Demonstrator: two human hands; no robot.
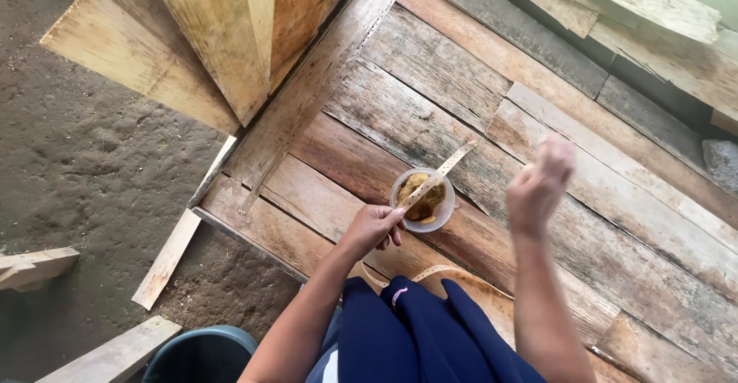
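Note:
A small clear plastic cup (442, 215) holding yellow-brown paste stands on the weathered plank platform (492, 144). A thin flat wooden strip (446, 169) rests in the cup and sticks out up and to the right. My left hand (374, 228) grips the cup's near-left rim, next to the strip's lower end. Raised above the planks to the right of the cup, my right hand (540, 183) is blurred, its fingers curled with nothing visible in them. Dark blue trousers (415, 329) on my knees fill the bottom middle.
Pale upright boards (215, 37) lean at the top left. Dirt floor (84, 175) lies left of the platform edge, with loose wood slats (169, 256) on it. A dark blue-grey bucket rim (201, 354) sits at the bottom left. A curved thin strip (446, 271) lies by my knees.

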